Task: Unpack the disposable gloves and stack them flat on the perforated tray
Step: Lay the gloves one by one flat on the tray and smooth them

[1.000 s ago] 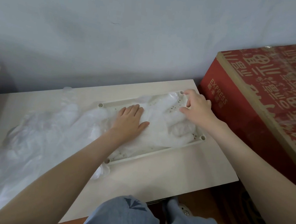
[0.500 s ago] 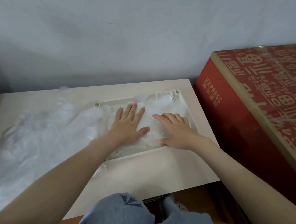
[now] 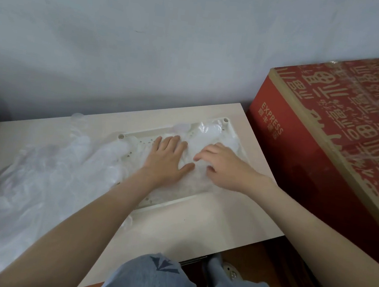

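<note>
- Head view, looking down from the wearer's own eyes: a pale, wood-grain table (image 3: 198, 226) stood against a plain grey-white wall (image 3: 148, 34).
- A cream perforated tray (image 3: 165, 205) lay flat on the right half of the table, with its long side tilted a little away from the table edge. Small holes showed in its floor, and a round post stood at each visible corner.
- A glove stack (image 3: 210, 134) of thin, clear, crinkled plastic lay inside the tray and covered most of its floor.
- The left hand (image 3: 168, 157) lay palm down on the glove stack near the tray's middle. Its fingers were straight and close together, its thumb was spread out to the right, and it pressed flat and held nothing.
- The right hand (image 3: 223, 168) sat just beside the left one, also on the glove stack. Its fingers were curled, and the fingertips and thumb were drawn together on the plastic in a pinch.
- The left thumb tip and the right index fingertip were very near each other.
- A loose heap (image 3: 40, 174) of the same clear plastic gloves sprawled over the left half of the table and spilled over the tray's left end.
- A large red cardboard box (image 3: 324, 145) with cream lettering and the word EXPRESS stood to the right of the table.
- At the bottom edge were the person's knees in blue jeans (image 3: 153, 279) and part of a light shoe (image 3: 231, 274).
</note>
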